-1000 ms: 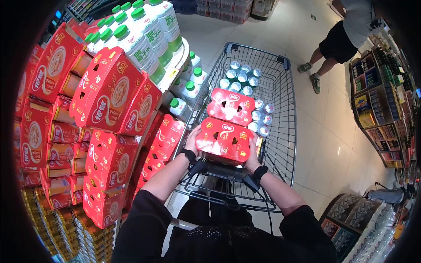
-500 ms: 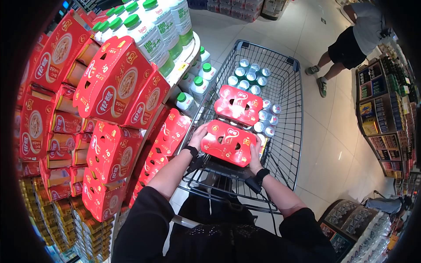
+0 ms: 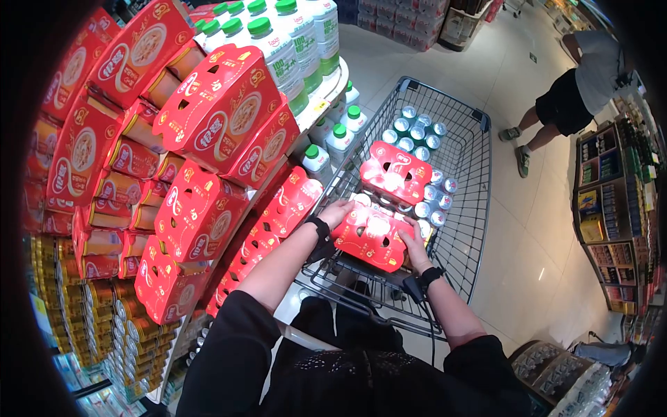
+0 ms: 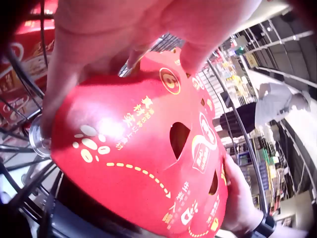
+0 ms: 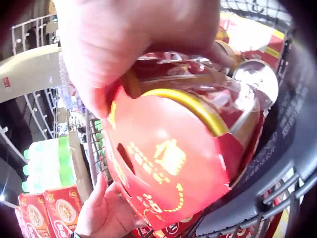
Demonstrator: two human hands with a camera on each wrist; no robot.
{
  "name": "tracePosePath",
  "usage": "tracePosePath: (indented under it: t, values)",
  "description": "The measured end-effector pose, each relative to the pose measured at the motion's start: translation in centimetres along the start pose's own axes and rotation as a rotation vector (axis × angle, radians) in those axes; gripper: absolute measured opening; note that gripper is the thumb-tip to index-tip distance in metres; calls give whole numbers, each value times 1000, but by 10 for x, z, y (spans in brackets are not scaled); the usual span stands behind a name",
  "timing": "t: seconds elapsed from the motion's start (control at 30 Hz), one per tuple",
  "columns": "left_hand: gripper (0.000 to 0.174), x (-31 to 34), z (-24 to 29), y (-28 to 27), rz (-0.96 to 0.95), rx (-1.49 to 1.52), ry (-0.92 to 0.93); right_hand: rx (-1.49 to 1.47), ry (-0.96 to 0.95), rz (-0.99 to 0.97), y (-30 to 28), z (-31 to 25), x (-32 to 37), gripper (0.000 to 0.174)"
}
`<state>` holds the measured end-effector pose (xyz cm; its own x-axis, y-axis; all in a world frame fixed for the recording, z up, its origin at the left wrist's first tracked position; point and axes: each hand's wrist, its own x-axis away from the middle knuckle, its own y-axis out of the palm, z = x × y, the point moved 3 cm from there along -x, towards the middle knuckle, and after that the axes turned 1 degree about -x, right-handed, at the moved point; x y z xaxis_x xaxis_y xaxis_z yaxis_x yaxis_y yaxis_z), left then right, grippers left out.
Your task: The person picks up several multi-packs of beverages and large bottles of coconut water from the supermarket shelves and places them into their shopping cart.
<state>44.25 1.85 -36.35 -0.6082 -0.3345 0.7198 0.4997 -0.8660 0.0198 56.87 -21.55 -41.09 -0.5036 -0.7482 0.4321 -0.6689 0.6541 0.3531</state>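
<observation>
Between both hands is a red multipack of cans (image 3: 372, 238), low at the handle end of the shopping cart (image 3: 479, 208). The left hand (image 3: 338, 214) grips its left end; in the left wrist view that hand's fingers curl over the pack's edge (image 4: 143, 148). At the other end the right hand (image 3: 415, 244) holds on, and the right wrist view shows it over the pack's end (image 5: 168, 153), with gold-rimmed cans inside. A second red pack (image 3: 396, 174) lies just beyond, beside silver-topped cans (image 3: 438, 198).
Left of the cart rises a display of red packs (image 3: 222, 104), with green-capped bottles (image 3: 285, 59) behind and gold cans (image 3: 128, 326) below. A person in dark shorts (image 3: 566, 101) stands beyond the cart on the right, near shelves (image 3: 608, 215).
The view has shifted, so cart and display sit farther right in the picture. Both hands still hold the near pack, which remains close to the cart's handle end.
</observation>
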Motion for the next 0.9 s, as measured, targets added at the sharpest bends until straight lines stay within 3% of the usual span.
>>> tracePosePath:
  t: [0.03,0.07,0.17,0.33,0.5,0.6,0.63,0.67,0.73,0.83,0.9]
  values:
    - [55,-1,-1,-1,72,-226,73,-12,75,-18,1,-2,0,47]
    - [61,-1,-4,1,-62,-187,85,-24,151,-35,1,-5,1,52]
    - [60,-3,-22,-8,42,-414,236,-45,330,-115,3,-11,4,66]
    - [58,25,-1,-10,151,-528,145,15,309,-140,27,-20,19,67]
    - [90,-2,-30,-34,125,-460,85,55,332,-151,38,-27,16,74]
    - [89,-9,-34,-38,124,-513,66,160,337,-180,35,-30,13,82]
    - [65,-3,-25,-32,150,-519,72,206,334,-190,30,-30,10,85]
    - [65,4,-14,-29,184,-646,110,351,399,-211,20,-34,3,93]
    - [66,66,47,-1,258,-900,181,438,369,-157,14,-72,8,79]
    - [56,162,118,39,100,-906,285,548,161,-261,-10,-125,9,64]
    - [52,206,117,50,56,-1002,585,567,37,-330,-11,-180,42,55]
